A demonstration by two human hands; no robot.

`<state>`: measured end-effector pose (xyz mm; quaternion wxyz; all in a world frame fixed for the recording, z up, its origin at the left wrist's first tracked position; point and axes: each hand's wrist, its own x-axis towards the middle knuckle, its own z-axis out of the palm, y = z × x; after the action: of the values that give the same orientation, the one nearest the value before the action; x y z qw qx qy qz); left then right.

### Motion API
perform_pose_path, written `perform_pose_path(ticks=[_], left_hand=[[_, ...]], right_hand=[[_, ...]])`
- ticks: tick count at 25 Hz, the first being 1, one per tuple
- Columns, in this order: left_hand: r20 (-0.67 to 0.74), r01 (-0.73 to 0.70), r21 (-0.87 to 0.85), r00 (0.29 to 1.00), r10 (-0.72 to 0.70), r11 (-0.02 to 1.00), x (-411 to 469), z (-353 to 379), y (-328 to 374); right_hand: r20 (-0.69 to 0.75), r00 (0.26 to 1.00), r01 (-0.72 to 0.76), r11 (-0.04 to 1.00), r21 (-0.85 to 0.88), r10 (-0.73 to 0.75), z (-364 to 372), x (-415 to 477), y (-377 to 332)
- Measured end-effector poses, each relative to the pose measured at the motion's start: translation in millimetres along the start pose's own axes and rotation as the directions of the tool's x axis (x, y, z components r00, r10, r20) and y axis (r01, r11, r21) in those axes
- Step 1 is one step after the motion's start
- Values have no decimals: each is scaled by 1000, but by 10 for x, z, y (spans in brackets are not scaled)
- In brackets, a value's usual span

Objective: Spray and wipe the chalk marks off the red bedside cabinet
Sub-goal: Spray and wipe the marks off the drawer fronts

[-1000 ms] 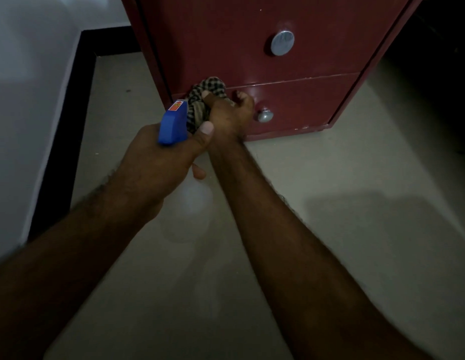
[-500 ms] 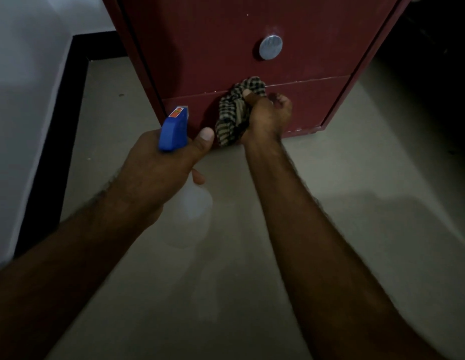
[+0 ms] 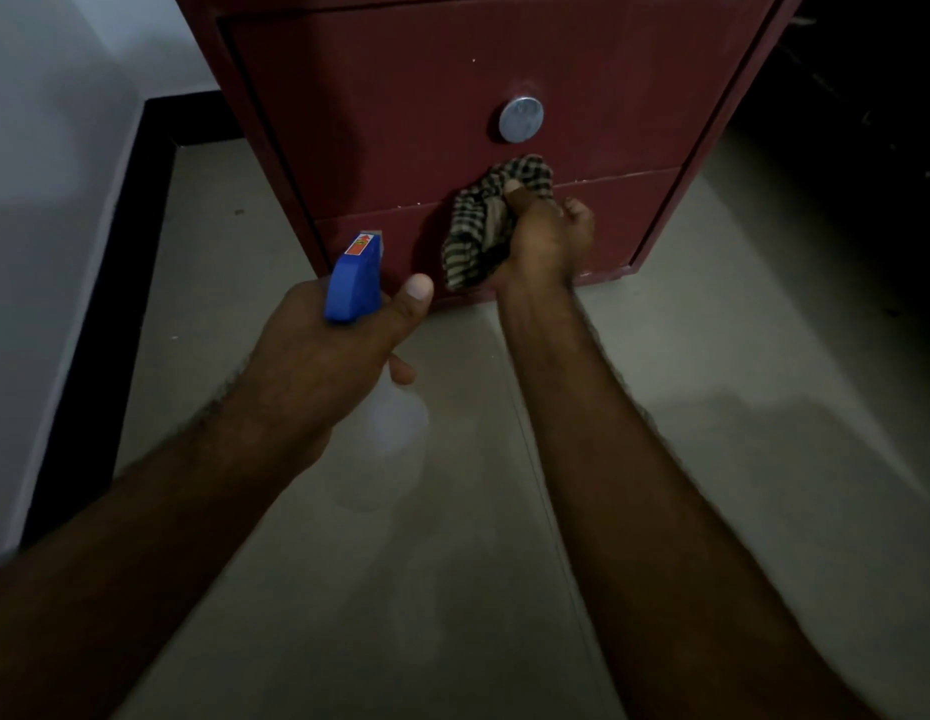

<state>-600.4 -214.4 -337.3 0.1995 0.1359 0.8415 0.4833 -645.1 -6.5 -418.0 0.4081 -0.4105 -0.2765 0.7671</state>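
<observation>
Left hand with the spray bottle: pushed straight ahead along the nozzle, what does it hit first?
Most likely the lower drawer front of the red cabinet, near its left end. Nothing shows between the spray bottle nozzle and that panel, though the gap's depth is unclear.

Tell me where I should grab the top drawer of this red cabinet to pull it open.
Pinch the round metal knob on the top drawer front, coming straight from the front; it is the only part standing out from the flat panel.
</observation>
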Motion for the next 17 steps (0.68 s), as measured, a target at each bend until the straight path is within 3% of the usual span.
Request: perform_pose_path(ticks=[4,8,10,12,17], left_hand=[[-13,7,-19,1000,-7,1000,-23,-48,20],[-30,-5,-27,1000,4,1000,-76,-76,69],[-26,-12,-44,1000,11,999,-98,-91,88],[-22,-17,-70,1000,16,997,-102,-108,94],[-45,-26,-48,999,24,999,-120,-89,140]], right_hand=[[112,993,-22,1000,-14,23,301,-338,115],[128,991,61,993,-101,-48,477,-588,169],[125,980,176,967,-181,-155,548,-683,112],[172,925,375,892,-252,-340,634,-757,12],[326,672,741,608,-286,-665,698,-756,-301]])
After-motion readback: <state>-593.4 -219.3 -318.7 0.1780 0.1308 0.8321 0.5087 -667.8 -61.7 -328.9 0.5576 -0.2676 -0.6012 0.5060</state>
